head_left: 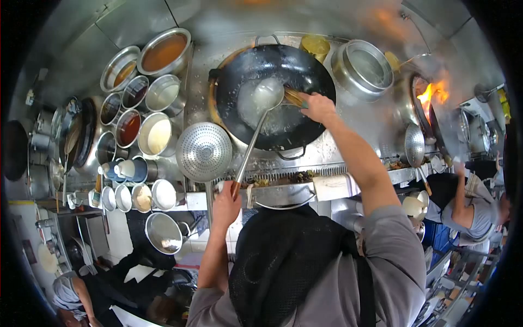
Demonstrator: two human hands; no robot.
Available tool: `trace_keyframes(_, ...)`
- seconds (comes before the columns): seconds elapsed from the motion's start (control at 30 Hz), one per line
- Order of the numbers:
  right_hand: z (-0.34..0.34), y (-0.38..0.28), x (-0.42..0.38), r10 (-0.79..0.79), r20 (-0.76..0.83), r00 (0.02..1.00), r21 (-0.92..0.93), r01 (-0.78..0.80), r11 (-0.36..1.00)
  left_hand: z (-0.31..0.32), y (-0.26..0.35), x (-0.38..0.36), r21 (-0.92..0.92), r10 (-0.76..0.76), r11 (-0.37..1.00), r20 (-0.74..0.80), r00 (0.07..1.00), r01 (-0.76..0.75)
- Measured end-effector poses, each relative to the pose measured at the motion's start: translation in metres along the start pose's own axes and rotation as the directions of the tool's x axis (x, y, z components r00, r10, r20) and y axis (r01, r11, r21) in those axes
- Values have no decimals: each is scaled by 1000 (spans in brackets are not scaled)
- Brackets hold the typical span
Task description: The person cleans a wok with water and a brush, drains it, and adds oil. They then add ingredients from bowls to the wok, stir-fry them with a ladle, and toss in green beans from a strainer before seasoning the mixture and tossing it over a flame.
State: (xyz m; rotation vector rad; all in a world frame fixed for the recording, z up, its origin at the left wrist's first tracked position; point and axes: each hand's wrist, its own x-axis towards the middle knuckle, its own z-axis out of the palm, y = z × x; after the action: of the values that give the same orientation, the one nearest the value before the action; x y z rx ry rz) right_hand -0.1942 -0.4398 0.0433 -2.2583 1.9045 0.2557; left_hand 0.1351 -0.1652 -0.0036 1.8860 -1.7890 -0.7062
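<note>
A large black wok (305,71) sits on the stove with cloudy, bubbling water in its middle. My left hand (226,203) is closed round the wooden handle of a long metal ladle (253,143), whose bowl is over the water. In my right hand (320,108), above the wok's right side, is a bamboo brush (295,97); its tip lies beside the ladle's bowl. A round perforated strainer (204,151) rests left of the wok, close to the ladle's handle.
Metal pots of sauces (129,128) stand at the left. A steel pot (362,70) and a yellowish container (315,48) are behind the wok. At the right, flames (433,94) rise beside another person (473,203); one more person (73,294) is at lower left.
</note>
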Motion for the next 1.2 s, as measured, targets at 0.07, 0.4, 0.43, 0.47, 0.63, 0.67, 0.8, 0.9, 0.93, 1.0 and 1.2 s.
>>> trace_keyframes(0.07, -16, 26, -2, -89, -127, 988, -11, 88, 996, -15, -17, 11, -335, -143, 914, 259, 955, 228)
trace_keyframes(0.4, -63, 39, -17, 89, -738, 669, 324, 235, 916, 28, -11, 28, -534, -213, 750, 363, 907, 390)
trace_keyframes(0.43, -49, 34, -26, -8, -658, 753, 260, 237, 936, 46, -22, 28, -576, -148, 768, 267, 952, 281)
trace_keyframes(0.47, -55, 26, -42, -49, -373, 927, 148, 111, 983, 46, -19, 31, -525, -123, 823, 207, 971, 216)
trace_keyframes(0.63, -97, 64, -49, -144, -61, 988, -205, 129, 970, 25, -33, 40, -131, -55, 991, -145, 988, 36)
trace_keyframes(0.67, -113, 67, -55, -124, -147, 981, -185, 96, 978, 20, -37, 40, -25, -58, 998, -187, 981, 54)
trace_keyframes(0.8, -203, 45, -103, -65, -533, 844, -24, 62, 998, 3, -51, 37, 113, 84, 992, -265, 961, -56)
trace_keyframes(0.9, -179, 34, -93, -87, -724, 685, 30, 156, 987, -4, -46, 34, 111, 123, 989, -257, 959, -97)
trace_keyframes(0.93, -165, 32, -89, -156, -790, 592, -15, 237, 971, -3, -43, 35, 108, 126, 989, -254, 959, -101)
trace_keyframes(1.0, -162, 31, -91, -177, -240, 954, -351, 85, 933, 2, -37, 29, 26, 61, 998, -155, 986, -58)
trace_keyframes(1.2, -137, 26, -110, -75, -498, 864, -140, 5, 990, 10, -26, 16, -48, -37, 998, -61, 997, 34)
